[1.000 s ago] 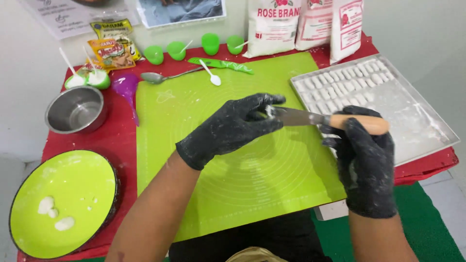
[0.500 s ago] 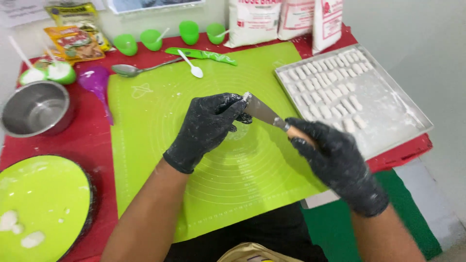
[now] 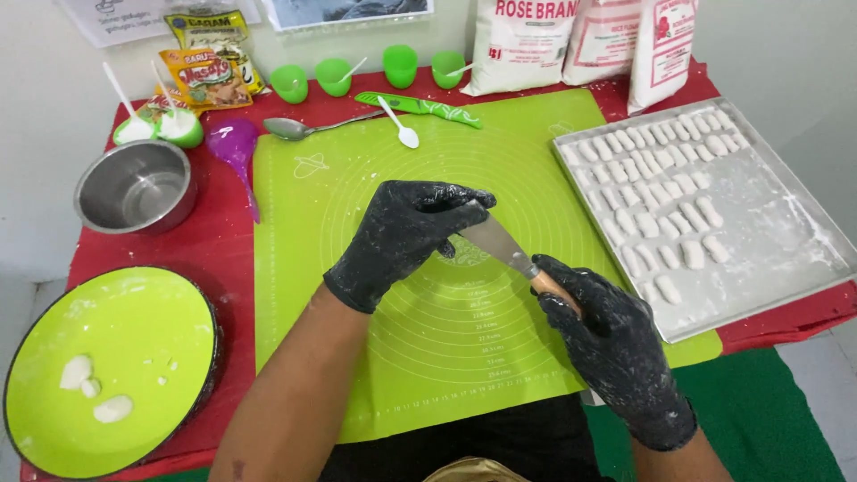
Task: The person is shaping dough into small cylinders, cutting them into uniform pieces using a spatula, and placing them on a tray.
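Above the middle of the lime-green silicone mat, the black-gloved right hand grips a wooden-handled metal scraper; the left hand curls its fingers over the blade, apparently pinching it.

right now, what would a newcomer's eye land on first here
Two black-gloved hands meet over the bright green mat: the right hand grips a wooden-handled scraper, and the left hand pinches its blade. To the right, a metal tray holds rows of small white dough pieces.
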